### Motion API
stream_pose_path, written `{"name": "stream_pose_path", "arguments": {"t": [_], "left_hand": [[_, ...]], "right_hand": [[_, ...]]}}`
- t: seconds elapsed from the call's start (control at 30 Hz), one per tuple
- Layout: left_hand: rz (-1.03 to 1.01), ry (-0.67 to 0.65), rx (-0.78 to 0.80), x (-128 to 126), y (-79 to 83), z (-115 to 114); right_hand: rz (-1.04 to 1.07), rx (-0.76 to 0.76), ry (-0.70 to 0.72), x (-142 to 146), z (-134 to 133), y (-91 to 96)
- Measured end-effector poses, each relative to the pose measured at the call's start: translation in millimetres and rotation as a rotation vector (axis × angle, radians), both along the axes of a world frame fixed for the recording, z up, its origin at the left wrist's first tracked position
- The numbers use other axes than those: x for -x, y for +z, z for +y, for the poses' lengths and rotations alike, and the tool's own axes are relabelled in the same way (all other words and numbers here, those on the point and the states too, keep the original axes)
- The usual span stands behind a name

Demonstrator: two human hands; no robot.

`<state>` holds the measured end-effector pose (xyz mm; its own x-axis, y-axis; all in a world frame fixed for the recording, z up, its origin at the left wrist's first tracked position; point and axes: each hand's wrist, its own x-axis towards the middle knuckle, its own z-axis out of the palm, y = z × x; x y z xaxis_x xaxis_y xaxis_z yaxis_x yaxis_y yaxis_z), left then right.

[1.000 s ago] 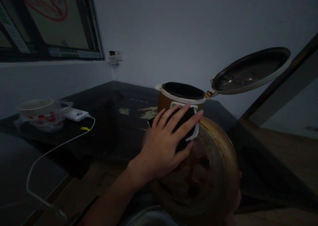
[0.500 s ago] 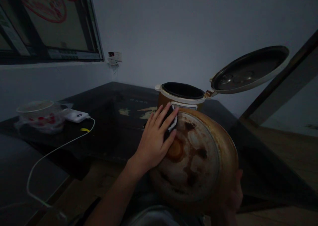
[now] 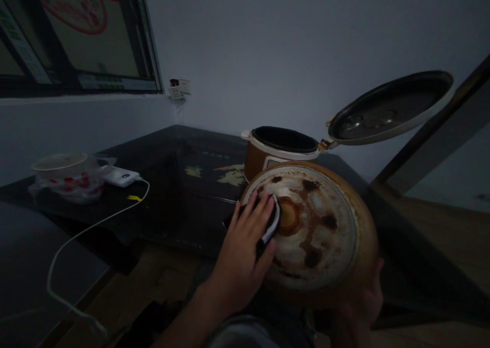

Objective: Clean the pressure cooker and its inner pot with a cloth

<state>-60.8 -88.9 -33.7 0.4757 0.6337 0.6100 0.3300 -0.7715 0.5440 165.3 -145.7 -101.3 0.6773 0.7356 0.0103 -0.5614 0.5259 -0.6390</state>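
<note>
A round rice cooker inner pot [image 3: 321, 210] is tilted up so its grey bottom, marked with brown stains, faces me. My left hand [image 3: 245, 251] presses a folded black cloth with a white edge [image 3: 271, 220] against the left side of that bottom. Fingers lie over the cloth, and the thumb rests on its near side. At the lower right, my right hand [image 3: 367, 302] grips the pot's side; most of its fingers are hidden or in shadow. Behind the pot stands a brown and white rice cooker [image 3: 255, 159] with its lid [image 3: 394, 110] swung open to the right.
On the dark table [image 3: 172, 220], a plastic-wrapped tub [image 3: 71, 179] stands at the left beside a white power bank [image 3: 121, 176]. Its white cable [image 3: 61, 256] droops off the near edge. Wall sockets [image 3: 179, 89] sit in the corner near the window [image 3: 99, 36].
My left hand and the cloth have moved down the pot's bottom, off its upper left rim. The pot has shifted slightly right and up in view, with my right hand still on it.
</note>
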Motion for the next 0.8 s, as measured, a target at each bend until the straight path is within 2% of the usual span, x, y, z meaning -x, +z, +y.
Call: {"name": "stream_pose_path", "arguments": {"t": [0.1, 0.2, 0.3, 0.4, 0.47, 0.57, 0.67, 0.8], "left_hand": [[0.056, -0.105, -0.076, -3.2, -3.0, -18.8], [0.085, -0.166, -0.106, -3.7, -3.2, -26.4], [0.107, -0.139, -0.076, -2.0, 2.3, -14.8], [0.113, -0.038, -0.027, -0.9, 13.0, 11.0], [0.095, 0.017, -0.013, -1.0, 21.4, 29.2], [0.033, 0.025, -0.016, -1.8, 32.0, 48.3], [0.007, 0.026, -0.037, -2.0, 37.0, 50.8], [0.114, 0.035, -0.127, -1.2, 34.3, 28.9]], "right_hand": [[0.011, 0.019, -0.004, 0.1, 0.7, 2.5], [0.046, 0.017, -0.022, 3.2, 1.4, 5.4], [0.030, -0.010, -0.014, 5.0, 1.1, 4.8], [0.034, -0.017, -0.014, 2.1, -0.3, -2.4], [0.058, 0.023, -0.005, -1.6, -2.1, -10.1], [0.075, 0.108, 0.054, -6.7, -5.2, -22.5], [0.059, 0.138, 0.072, -9.8, -7.2, -30.9], [-0.018, 0.128, 0.068, -8.7, -6.4, -29.2]]}}
